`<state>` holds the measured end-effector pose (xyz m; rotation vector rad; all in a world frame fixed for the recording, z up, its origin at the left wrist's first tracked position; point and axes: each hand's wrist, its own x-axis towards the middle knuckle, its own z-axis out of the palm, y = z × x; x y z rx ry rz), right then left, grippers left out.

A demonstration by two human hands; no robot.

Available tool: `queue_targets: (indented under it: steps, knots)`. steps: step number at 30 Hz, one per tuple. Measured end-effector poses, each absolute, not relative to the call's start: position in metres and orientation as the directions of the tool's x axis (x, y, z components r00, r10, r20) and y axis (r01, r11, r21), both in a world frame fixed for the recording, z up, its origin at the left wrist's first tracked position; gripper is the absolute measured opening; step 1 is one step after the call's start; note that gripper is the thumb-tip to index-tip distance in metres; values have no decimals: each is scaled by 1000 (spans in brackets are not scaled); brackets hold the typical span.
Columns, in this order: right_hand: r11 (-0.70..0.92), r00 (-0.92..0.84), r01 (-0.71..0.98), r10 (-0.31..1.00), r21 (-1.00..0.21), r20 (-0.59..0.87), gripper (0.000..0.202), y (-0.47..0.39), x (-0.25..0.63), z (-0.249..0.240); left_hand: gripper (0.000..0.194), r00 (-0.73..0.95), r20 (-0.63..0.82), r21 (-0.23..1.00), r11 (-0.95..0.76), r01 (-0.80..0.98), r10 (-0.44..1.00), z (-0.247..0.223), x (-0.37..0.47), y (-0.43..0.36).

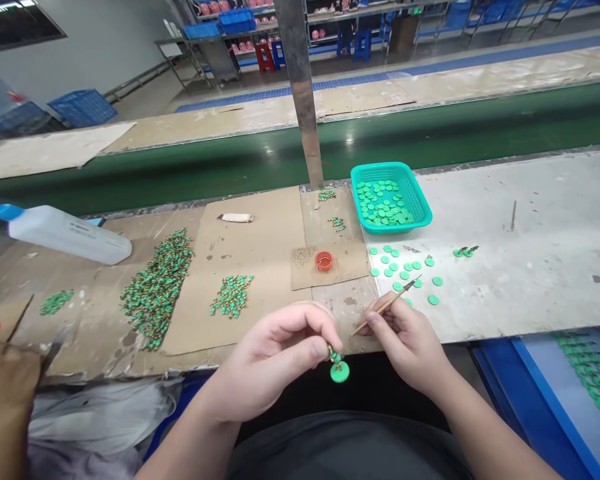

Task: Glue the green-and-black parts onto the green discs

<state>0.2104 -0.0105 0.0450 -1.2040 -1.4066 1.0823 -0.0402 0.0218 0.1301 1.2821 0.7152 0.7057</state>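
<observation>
Between thumb and fingertips, my left hand (280, 357) pinches a small green-and-brown piece (334, 355) that has a round green disc (339, 373) at its lower end. My right hand (405, 337) grips a thin paintbrush (386, 305), its dark tip pointing up and to the right. Past the hands, a small red cup (324, 261) stands on a square of cardboard (350, 267). Loose green discs (405, 275) lie scattered beyond the brush, near several finished-looking discs with dark pieces on top (465, 253).
A turquoise basket (427, 215) holds many green discs. Small green pieces form a large pile (160, 287) and a smaller one (231, 296) at left. A white bottle (70, 233) lies far left, near another person's hand (7, 373). A metal post (303, 100) rises behind.
</observation>
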Motion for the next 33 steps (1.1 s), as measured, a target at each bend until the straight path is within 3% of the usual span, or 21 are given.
queue_targets:
  steps: [6,14,19,22,25,33]
  knots:
    - [124,-61,133,991,-983,117,29,-10,210,46,26,609,-59,989,128,-71,791,131,-41,20]
    - [144,-75,131,988,-981,135,23,-11,212,39,35,562,-125,977,199,-73,818,128,-37,22]
    - [197,-75,139,979,-971,188,18,-7,208,39,40,514,-103,987,149,-50,852,129,-33,23]
    - [264,-57,187,964,-946,258,17,-10,209,43,38,399,-72,991,19,135,914,129,-27,29]
    - [310,-10,242,948,-919,317,17,-22,219,48,35,353,55,920,-185,346,934,130,-9,46]
    - [282,128,260,938,-923,323,16,-86,264,52,22,623,239,729,-562,391,745,136,134,97]
